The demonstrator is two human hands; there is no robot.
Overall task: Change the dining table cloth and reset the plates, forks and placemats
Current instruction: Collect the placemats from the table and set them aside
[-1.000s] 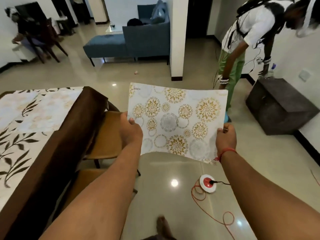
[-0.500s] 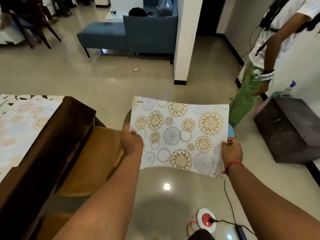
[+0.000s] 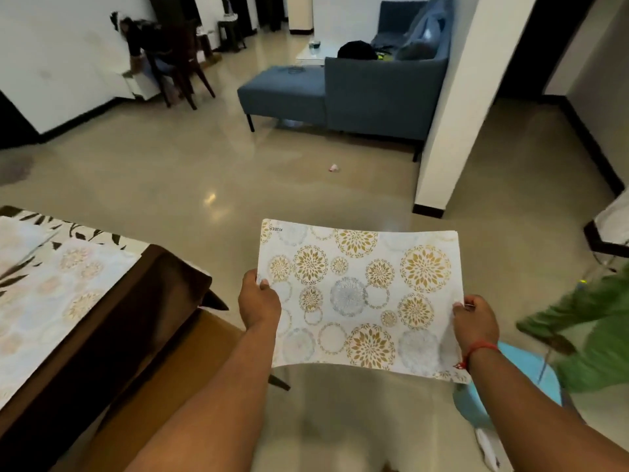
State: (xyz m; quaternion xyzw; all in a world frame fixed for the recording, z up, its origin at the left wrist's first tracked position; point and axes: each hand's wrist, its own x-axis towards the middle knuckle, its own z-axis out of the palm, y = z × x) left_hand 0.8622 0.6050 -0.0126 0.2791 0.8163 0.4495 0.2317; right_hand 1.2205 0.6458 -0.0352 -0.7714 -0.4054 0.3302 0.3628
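- Gold and grey flower rings cover the placemat (image 3: 360,301), held flat in the air at centre frame, above the glossy floor (image 3: 170,172).
- The left hand (image 3: 259,303) pinches the mat's left edge, thumb on top.
- The right hand (image 3: 474,321) pinches the right edge, a red thread (image 3: 478,347) round its wrist.
- At lower left, the dining table (image 3: 112,321) carries a leaf-print cloth (image 3: 20,277) and another placemat (image 3: 58,287).
- Farther off, at upper centre, a blue sofa (image 3: 374,90) stands beside a white pillar (image 3: 452,107).

Floral placemat (image 3: 360,298) between both hands, green blur perhaps trousers (image 3: 592,335).
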